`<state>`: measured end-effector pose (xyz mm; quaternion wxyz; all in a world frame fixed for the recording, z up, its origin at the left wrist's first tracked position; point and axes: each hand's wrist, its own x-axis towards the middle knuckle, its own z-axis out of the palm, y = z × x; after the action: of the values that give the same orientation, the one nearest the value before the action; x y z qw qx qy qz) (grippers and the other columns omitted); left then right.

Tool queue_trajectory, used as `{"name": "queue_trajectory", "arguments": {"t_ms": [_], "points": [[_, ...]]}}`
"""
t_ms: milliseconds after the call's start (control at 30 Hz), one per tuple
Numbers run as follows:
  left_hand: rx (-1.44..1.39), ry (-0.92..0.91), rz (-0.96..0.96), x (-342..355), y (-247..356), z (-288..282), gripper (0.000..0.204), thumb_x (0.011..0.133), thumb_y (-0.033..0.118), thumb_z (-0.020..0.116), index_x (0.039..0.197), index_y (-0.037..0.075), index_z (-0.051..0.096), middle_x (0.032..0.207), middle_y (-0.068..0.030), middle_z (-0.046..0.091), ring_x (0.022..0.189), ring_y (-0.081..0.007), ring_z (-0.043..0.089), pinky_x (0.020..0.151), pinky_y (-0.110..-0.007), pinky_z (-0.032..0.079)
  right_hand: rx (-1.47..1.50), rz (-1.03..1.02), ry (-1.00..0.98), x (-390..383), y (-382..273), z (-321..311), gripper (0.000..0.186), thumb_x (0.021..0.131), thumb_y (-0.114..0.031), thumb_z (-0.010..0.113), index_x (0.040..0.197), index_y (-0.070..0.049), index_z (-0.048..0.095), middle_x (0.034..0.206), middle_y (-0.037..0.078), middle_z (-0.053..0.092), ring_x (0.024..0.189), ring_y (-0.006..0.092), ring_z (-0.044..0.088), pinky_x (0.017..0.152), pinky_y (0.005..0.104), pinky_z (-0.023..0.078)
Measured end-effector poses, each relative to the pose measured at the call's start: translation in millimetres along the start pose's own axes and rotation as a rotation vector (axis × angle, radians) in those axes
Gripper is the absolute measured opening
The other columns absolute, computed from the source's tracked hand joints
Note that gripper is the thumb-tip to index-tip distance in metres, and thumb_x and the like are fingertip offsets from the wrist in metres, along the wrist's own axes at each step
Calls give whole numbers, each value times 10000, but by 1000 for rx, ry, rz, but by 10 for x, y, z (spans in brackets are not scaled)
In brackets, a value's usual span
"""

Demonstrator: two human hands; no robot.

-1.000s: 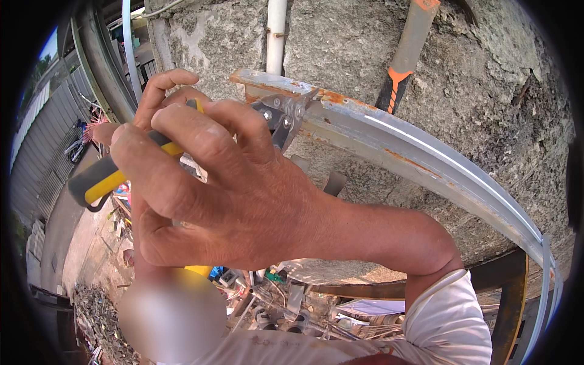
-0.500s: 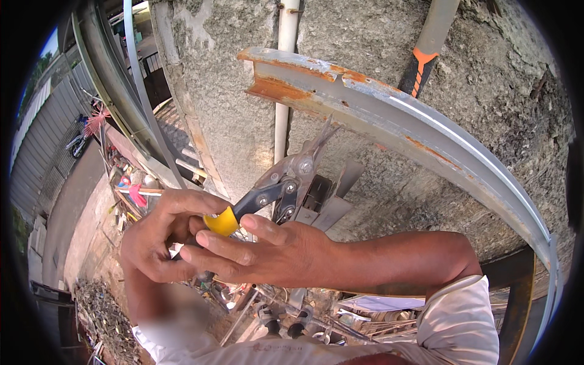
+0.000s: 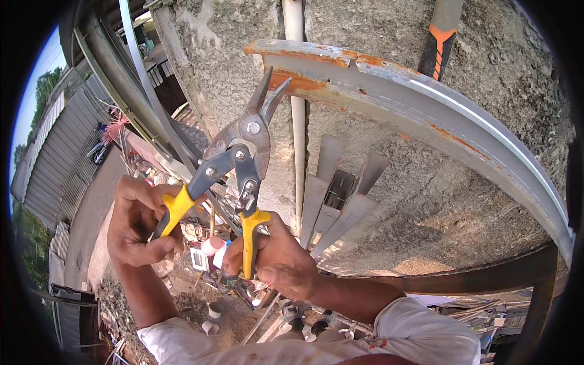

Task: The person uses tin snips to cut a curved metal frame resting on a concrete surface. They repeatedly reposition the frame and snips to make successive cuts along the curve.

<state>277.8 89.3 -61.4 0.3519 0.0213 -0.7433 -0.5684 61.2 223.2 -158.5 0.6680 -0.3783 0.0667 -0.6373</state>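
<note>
Tin snips (image 3: 243,146) with yellow handles and grey steel jaws point up, blades parted a little, tips just below the rusty end of a curved grey metal channel (image 3: 426,103). My left hand (image 3: 140,228) grips the left yellow handle. My right hand (image 3: 277,258) holds the right yellow handle. The handles are spread apart. The blades do not touch the channel.
A rough concrete wall (image 3: 389,194) fills the background, with a white pipe (image 3: 296,121) running down it. An orange and black tool handle (image 3: 441,42) sticks up behind the channel. Folded metal strips (image 3: 337,194) lie against the wall. Far below are rubble and scrap (image 3: 207,292).
The snips went from one hand near the channel down into both hands. Now each hand holds one handle, the handles are spread, and the jaws point up toward the channel's rusty end.
</note>
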Motion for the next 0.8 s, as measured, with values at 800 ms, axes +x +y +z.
{"name": "queue_trajectory", "arguments": {"t_ms": [800], "points": [[883,51,-31,994,40,-1,582,869,222,790,1323,20,487,1008,-73,569,912,-99,506,747,-231,409,-232,-386,431,1339,124,-306,296,1060,-378,558,935,-138,437,652,-47,380,519,47,386,466,228,369]]}}
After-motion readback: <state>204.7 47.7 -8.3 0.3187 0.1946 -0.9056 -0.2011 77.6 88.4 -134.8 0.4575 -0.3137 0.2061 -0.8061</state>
